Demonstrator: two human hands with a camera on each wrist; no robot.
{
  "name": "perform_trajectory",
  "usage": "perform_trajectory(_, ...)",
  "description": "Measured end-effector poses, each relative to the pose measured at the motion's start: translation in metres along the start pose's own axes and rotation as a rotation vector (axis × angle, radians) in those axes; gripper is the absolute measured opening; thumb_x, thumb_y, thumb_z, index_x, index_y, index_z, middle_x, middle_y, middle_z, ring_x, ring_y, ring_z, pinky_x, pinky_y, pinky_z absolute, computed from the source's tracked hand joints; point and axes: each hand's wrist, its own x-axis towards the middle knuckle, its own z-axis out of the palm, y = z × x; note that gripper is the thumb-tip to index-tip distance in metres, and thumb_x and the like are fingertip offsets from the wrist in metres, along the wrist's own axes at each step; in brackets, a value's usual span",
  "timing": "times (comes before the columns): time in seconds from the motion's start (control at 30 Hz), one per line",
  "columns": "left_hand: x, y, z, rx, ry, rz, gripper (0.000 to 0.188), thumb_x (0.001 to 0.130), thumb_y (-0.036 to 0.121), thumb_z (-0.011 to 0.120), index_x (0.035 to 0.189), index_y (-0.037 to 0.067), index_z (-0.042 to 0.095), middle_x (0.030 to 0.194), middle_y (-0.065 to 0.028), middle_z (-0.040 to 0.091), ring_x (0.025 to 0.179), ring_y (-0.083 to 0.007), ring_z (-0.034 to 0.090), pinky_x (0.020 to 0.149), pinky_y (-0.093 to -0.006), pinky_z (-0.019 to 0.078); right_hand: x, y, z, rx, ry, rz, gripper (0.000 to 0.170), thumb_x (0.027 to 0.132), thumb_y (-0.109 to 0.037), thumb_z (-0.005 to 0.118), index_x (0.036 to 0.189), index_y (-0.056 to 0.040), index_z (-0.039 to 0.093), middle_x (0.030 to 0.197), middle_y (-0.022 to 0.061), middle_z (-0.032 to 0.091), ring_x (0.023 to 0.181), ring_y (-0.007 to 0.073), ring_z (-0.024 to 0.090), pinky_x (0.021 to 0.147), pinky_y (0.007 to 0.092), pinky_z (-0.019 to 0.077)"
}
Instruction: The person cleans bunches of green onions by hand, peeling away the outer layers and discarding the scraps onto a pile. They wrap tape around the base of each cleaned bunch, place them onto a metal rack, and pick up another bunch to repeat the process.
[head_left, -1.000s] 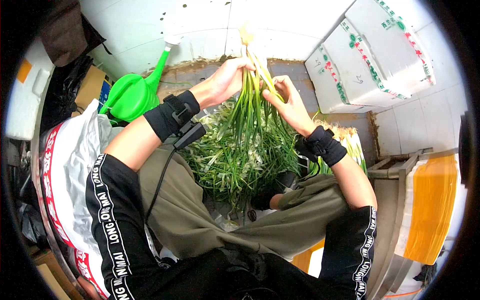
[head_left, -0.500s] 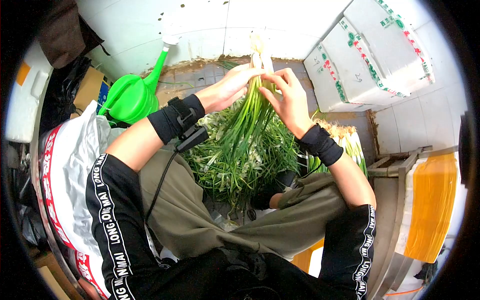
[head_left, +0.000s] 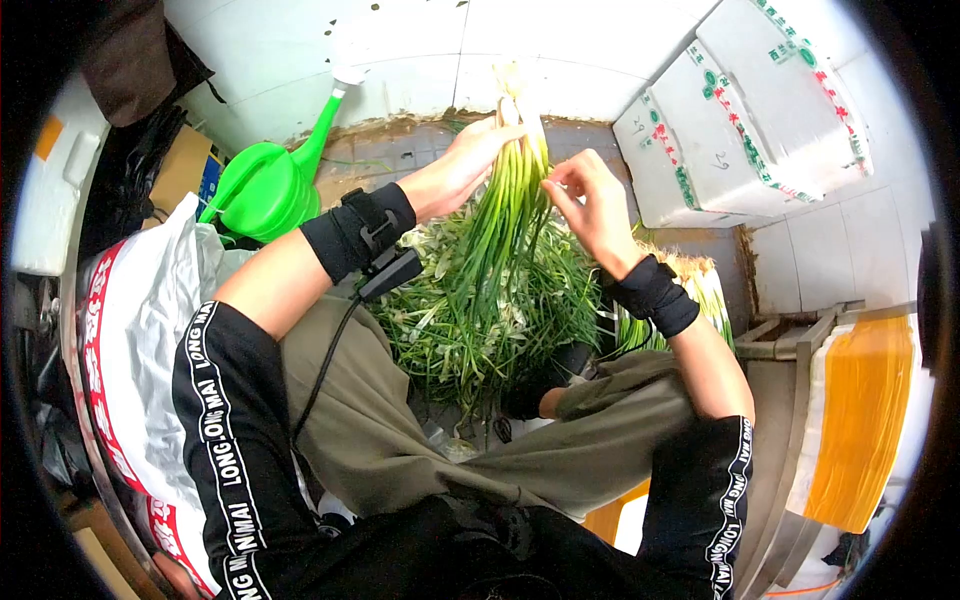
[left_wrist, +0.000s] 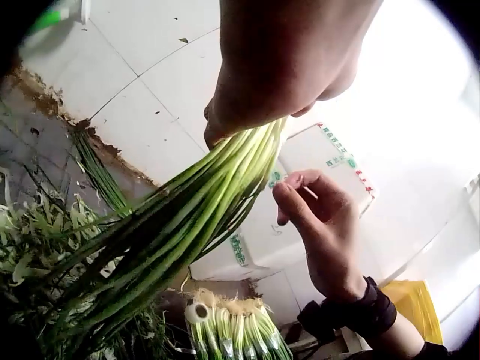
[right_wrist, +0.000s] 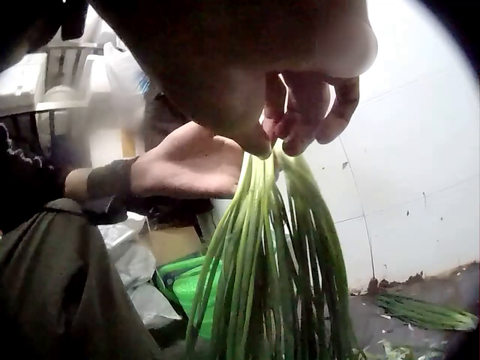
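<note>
A bunch of scallions (head_left: 505, 205) hangs with its pale root ends up and long green leaves fanning downward. My left hand (head_left: 463, 165) grips it near the white stems, the thumb lying across the front. To its right, my right hand (head_left: 590, 200) has thumb and fingertips drawn together right at the bunch's edge. In the right wrist view those fingertips (right_wrist: 289, 139) overlap the upper stalks; I cannot tell whether a leaf is pinched between them. Beneath the bunch, a heap of loose green leaves and trimmings (head_left: 440, 335) covers the floor between the legs.
Bundled scallions (left_wrist: 236, 330) stand roots up beside the right knee. A green watering can (head_left: 265, 195) sits at the back left, near a white plastic sack (head_left: 150, 340). White foam boxes (head_left: 735, 130) are stacked at the back right. A metal frame (head_left: 785, 345) stands at the right.
The left hand's grip has gathered the stalks into one fuller bunch. The right hand came in to the stems, then drew slightly down and right to the bunch's edge.
</note>
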Motion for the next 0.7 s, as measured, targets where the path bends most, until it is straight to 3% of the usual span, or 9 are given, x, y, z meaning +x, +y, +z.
perform_trajectory(0.07, 0.002, 0.003, -0.005, -0.023, 0.020, -0.011, 0.021, 0.100, 0.025, 0.054, 0.110, 0.006, 0.057, 0.103, -0.0017, 0.062, 0.099, -0.0115, 0.059, 0.090, -0.0295, 0.0468, -0.002, 0.008, -0.006, 0.006, -0.010, 0.259, 0.018, 0.083, -0.011, 0.075, 0.087, -0.0048, 0.059, 0.071, 0.0071, 0.059, 0.058, 0.0196, 0.059, 0.057, 0.0304, 0.0493)
perform_trajectory(0.13, 0.004, 0.000, -0.010, -0.043, 0.023, -0.023, 0.020, 0.100, 0.025, 0.053, 0.108, 0.007, 0.057, 0.101, -0.0012, 0.061, 0.098, -0.0109, 0.059, 0.091, -0.0293, 0.0460, -0.006, 0.033, -0.007, -0.007, -0.031, 0.296, 0.024, 0.079, -0.014, 0.078, 0.087, -0.0042, 0.057, 0.067, 0.0072, 0.061, 0.060, 0.0204, 0.062, 0.058, 0.0314, 0.0503)
perform_trajectory(0.2, 0.007, -0.003, -0.014, -0.031, 0.074, -0.001, 0.023, 0.098, 0.024, 0.052, 0.110, 0.005, 0.055, 0.096, -0.0042, 0.062, 0.081, -0.0122, 0.062, 0.076, -0.0284, 0.0517, -0.017, 0.071, -0.003, -0.141, -0.228, 0.403, 0.033, 0.076, -0.018, 0.081, 0.095, -0.0031, 0.059, 0.077, 0.0109, 0.068, 0.068, 0.0230, 0.068, 0.062, 0.0321, 0.0530)
perform_trajectory(0.27, 0.005, -0.001, -0.014, -0.011, 0.065, -0.010, 0.025, 0.098, 0.025, 0.053, 0.112, 0.005, 0.055, 0.096, -0.0037, 0.062, 0.083, -0.0118, 0.062, 0.078, -0.0281, 0.0513, -0.037, 0.104, 0.004, -0.187, -0.377, 0.361, 0.040, 0.073, -0.019, 0.081, 0.103, -0.0034, 0.060, 0.087, 0.0133, 0.072, 0.079, 0.0267, 0.071, 0.071, 0.0360, 0.0558)
perform_trajectory(0.33, 0.001, 0.002, -0.012, 0.032, 0.059, 0.046, 0.024, 0.097, 0.025, 0.055, 0.111, 0.005, 0.058, 0.096, -0.0026, 0.063, 0.085, -0.0109, 0.062, 0.079, -0.0279, 0.0505, -0.056, 0.099, 0.007, -0.301, -0.472, -0.122, 0.029, 0.075, -0.017, 0.079, 0.096, -0.0029, 0.065, 0.083, 0.0139, 0.072, 0.079, 0.0317, 0.071, 0.075, 0.0379, 0.0566)
perform_trajectory(0.47, 0.002, 0.001, -0.018, 0.119, 0.012, 0.008, 0.022, 0.099, 0.027, 0.058, 0.109, 0.008, 0.061, 0.100, 0.0000, 0.063, 0.098, -0.0097, 0.060, 0.093, -0.0283, 0.0451, -0.028, 0.072, 0.001, -0.395, -0.655, 0.294, 0.026, 0.079, -0.015, 0.072, 0.101, -0.0070, 0.062, 0.111, 0.0159, 0.067, 0.087, 0.0351, 0.068, 0.078, 0.0461, 0.0546)
perform_trajectory(0.53, 0.007, -0.005, -0.023, 0.211, 0.020, -0.011, 0.023, 0.098, 0.029, 0.062, 0.107, 0.008, 0.064, 0.097, 0.0016, 0.065, 0.092, -0.0079, 0.061, 0.087, -0.0271, 0.0474, -0.017, 0.053, -0.001, -0.423, -0.545, 0.215, 0.018, 0.083, -0.015, 0.068, 0.097, -0.0067, 0.061, 0.103, 0.0148, 0.065, 0.083, 0.0346, 0.067, 0.074, 0.0457, 0.0542)
perform_trajectory(0.63, 0.004, -0.006, -0.021, 0.246, 0.013, 0.035, 0.027, 0.096, 0.031, 0.065, 0.107, 0.006, 0.067, 0.097, 0.0018, 0.067, 0.088, -0.0060, 0.061, 0.082, -0.0251, 0.0478, -0.008, 0.016, -0.003, -0.162, -0.202, -0.017, 0.014, 0.085, -0.011, 0.067, 0.096, -0.0063, 0.060, 0.076, 0.0104, 0.057, 0.073, 0.0281, 0.065, 0.064, 0.0381, 0.0526)
perform_trajectory(0.7, 0.001, -0.005, -0.018, 0.245, 0.023, 0.052, 0.029, 0.096, 0.031, 0.066, 0.108, 0.005, 0.068, 0.097, 0.0014, 0.068, 0.089, -0.0055, 0.061, 0.081, -0.0246, 0.0474, -0.005, -0.010, -0.002, -0.108, -0.208, -0.022, 0.016, 0.085, -0.011, 0.068, 0.097, -0.0062, 0.060, 0.078, 0.0093, 0.057, 0.070, 0.0260, 0.064, 0.062, 0.0369, 0.0517)
